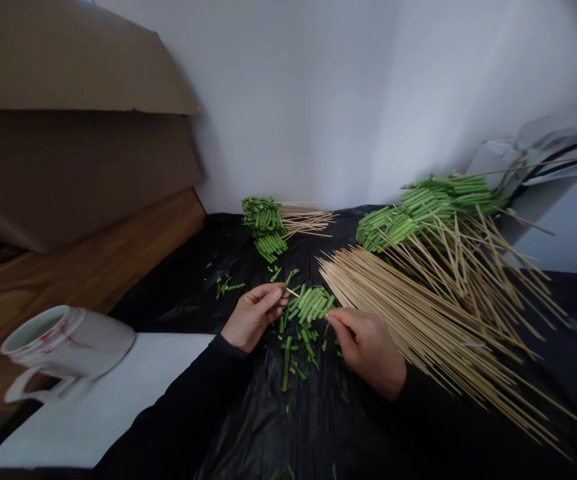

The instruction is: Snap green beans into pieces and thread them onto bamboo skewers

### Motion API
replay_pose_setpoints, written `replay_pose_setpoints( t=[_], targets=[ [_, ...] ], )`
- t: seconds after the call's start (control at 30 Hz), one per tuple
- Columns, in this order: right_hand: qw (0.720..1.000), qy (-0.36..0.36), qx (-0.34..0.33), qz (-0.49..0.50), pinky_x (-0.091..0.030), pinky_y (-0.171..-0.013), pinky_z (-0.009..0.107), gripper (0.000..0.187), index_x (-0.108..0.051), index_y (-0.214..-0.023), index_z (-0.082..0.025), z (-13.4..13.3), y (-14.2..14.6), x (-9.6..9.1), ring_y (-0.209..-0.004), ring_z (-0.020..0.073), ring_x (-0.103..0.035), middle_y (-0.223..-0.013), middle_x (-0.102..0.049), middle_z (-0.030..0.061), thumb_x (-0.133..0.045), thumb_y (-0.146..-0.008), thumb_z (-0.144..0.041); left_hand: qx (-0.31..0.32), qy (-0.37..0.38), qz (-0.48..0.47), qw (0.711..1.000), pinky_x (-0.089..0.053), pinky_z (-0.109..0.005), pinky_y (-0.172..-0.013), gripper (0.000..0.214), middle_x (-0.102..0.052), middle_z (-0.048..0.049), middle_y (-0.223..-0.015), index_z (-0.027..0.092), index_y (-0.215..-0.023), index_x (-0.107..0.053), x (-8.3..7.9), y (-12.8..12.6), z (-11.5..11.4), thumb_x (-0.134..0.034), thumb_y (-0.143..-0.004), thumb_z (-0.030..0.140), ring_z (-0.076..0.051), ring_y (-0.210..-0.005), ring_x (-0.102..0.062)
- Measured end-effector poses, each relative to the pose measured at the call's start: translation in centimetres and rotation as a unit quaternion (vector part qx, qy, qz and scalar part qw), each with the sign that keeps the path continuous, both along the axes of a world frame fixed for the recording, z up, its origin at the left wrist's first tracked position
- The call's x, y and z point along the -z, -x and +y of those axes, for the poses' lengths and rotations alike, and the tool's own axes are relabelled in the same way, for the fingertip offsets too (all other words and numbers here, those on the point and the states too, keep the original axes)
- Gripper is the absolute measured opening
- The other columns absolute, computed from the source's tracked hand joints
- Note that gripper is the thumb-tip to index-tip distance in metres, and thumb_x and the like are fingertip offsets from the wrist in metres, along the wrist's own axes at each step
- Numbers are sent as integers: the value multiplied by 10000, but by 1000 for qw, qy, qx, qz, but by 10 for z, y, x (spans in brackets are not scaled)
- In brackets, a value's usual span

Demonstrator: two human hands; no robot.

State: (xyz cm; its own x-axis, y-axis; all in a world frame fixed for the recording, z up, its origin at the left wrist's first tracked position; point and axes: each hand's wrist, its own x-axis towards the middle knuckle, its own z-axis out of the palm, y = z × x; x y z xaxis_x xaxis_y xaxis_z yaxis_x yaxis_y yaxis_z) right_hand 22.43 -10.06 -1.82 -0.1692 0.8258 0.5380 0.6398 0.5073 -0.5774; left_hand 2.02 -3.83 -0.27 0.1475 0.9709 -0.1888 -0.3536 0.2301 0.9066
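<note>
Between my hands is a row of cut green bean pieces (pixel 312 305), lying side by side along a bamboo skewer (pixel 293 292). My left hand (pixel 255 313) pinches the skewer at the left of the row, where a short bare length shows. At the right end of the row, my right hand (pixel 371 347) is closed, thumb and finger pinched on what looks like the skewer's other end, mostly hidden by the fingers. Loose green bean pieces (pixel 287 363) lie scattered on the black plastic sheet (pixel 263 427) below and around the hands.
Beyond my hands sits a small stack of loaded skewers (pixel 268 223); a larger loaded pile (pixel 433 207) is at the back right. Many bare skewers (pixel 418 313) fan out at right. A mug (pixel 93 340) stands on white paper (pixel 153 373), and a cardboard box (pixel 78 160) is at left.
</note>
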Motion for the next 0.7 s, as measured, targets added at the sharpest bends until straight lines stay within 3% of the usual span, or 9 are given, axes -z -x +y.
replay_pose_setpoints(
  t=[0.13, 0.4, 0.57, 0.7],
  targets=[
    [1000, -4, -2, -3, -382, -611, 267, 243, -633, -774, -169, -1, 1, 0, -644, 151, -595, -706, -659, 29, -442, -924, -155, 6, -8, -7, 1000, -489, -176, -598, 273, -670, -9, -674, 124, -799, -728, 0, 0, -1, -868, -579, 205, -78, -619, -599],
    [1000, 2, -12, -3, -429, -663, 267, 255, -646, -819, -177, -3, 4, 2, -715, 160, -630, -789, -692, 52, -420, -936, -155, 22, 24, -46, 998, -496, -171, -577, 241, -646, 0, -644, 123, -802, -723, -1, -2, -3, -848, -615, 209, -72, -592, -586],
    [1000, 0, -11, 6, -448, -695, 270, 255, -651, -819, -179, -3, 5, 3, -746, 169, -644, -808, -700, 62, -425, -935, -163, 22, 67, -72, 995, -525, -183, -606, 218, -706, -36, -778, 126, -887, -727, -1, -5, -5, -799, -692, 193, -92, -668, -636],
    [1000, 2, -9, 11, -451, -698, 270, 256, -644, -801, -182, -3, 6, 3, -750, 169, -646, -802, -697, 60, -424, -932, -165, 16, 95, -84, 992, -538, -191, -623, 118, -731, -52, -862, 129, -839, -728, -2, -8, -6, -762, -734, 171, -98, -694, -662]
  ],
)
